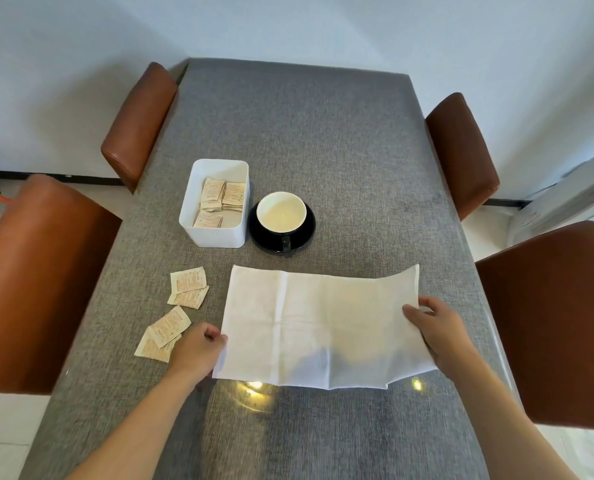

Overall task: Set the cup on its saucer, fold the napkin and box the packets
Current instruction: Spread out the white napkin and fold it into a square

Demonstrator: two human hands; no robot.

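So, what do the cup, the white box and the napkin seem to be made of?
The cup: probably glazed ceramic, glossy, black outside and cream inside. The white box: likely matte plastic, with smooth thin walls and rounded corners. The napkin: looks like woven cloth, soft creases and faint texture, though thick paper is possible.

Left hand point(198, 348), right hand point(435, 327) — fingers pinched.

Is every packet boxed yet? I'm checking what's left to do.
No, four packets lie loose on the table left of the napkin, outside the box.
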